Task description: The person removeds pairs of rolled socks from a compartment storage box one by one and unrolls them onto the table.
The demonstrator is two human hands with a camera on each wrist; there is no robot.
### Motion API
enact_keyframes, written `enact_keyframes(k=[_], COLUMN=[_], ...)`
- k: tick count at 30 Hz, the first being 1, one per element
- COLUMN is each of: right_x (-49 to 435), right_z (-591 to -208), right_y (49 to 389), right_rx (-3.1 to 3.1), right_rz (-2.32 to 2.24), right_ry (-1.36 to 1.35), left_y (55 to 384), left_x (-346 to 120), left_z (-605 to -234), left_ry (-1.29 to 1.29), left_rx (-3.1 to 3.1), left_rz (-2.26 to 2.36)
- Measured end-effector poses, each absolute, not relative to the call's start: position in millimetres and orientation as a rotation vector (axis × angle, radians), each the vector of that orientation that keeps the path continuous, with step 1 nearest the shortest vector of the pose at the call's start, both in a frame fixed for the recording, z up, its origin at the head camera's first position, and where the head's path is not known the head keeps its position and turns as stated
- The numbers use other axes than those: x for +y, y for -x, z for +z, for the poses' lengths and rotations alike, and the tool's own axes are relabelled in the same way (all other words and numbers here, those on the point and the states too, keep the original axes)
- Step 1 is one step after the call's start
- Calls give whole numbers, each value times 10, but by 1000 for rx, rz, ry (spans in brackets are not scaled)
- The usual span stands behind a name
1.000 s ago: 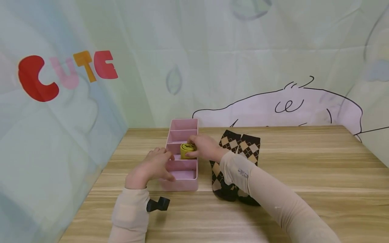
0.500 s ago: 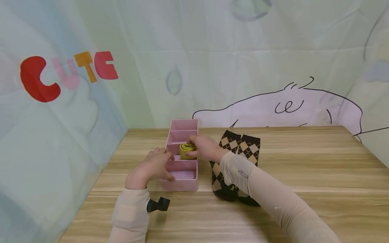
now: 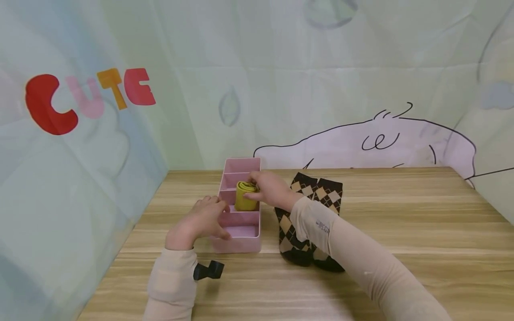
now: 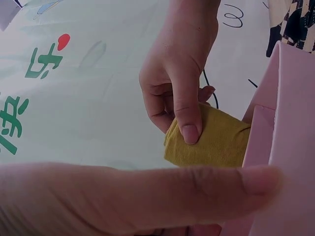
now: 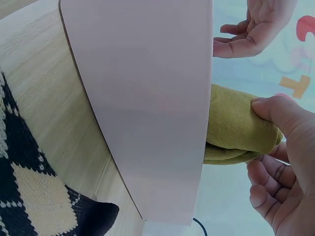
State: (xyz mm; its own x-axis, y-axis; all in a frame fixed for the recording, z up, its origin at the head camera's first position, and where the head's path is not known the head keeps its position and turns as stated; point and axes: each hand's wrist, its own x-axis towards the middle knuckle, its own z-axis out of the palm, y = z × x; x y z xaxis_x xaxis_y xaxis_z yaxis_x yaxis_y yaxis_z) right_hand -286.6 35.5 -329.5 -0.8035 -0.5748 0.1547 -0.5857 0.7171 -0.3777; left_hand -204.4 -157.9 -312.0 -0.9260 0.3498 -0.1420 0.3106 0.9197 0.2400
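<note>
Through the head view I watch the right hand (image 3: pixel 275 191) pinch an upright, rolled mustard-yellow fabric bundle (image 3: pixel 245 197) at its upper end; the bundle's base sits below the grip, inside a pink four-compartment box (image 3: pixel 237 244). Both wrist views show me the thumb flat on the fabric; in the right one, the box wall hides the base. Left of the grip, the left hand (image 3: pixel 202 218) rests at the box edge, fingers relaxed. Black-and-tan argyle knit socks (image 3: pixel 288 234) lie right of the grip. I read "CUTE" (image 3: pixel 111 79) from the head view; only the left wrist view shows green Chinese characters (image 4: pixel 11 120). Print on the beige right sleeve (image 3: pixel 355 252) stays illegible.
</note>
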Motion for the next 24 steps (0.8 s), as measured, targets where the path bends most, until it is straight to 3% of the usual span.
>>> enact_keyframes(k=[24], right_x=[507], right_z=[-3120], right_y=[2802], right_rx=[-2811], right_rz=[752], right_ry=[-950], left_y=[2074], left_x=[-1424], left_z=[-3155], left_ry=[-538], left_rx=[2991], left_rz=[319])
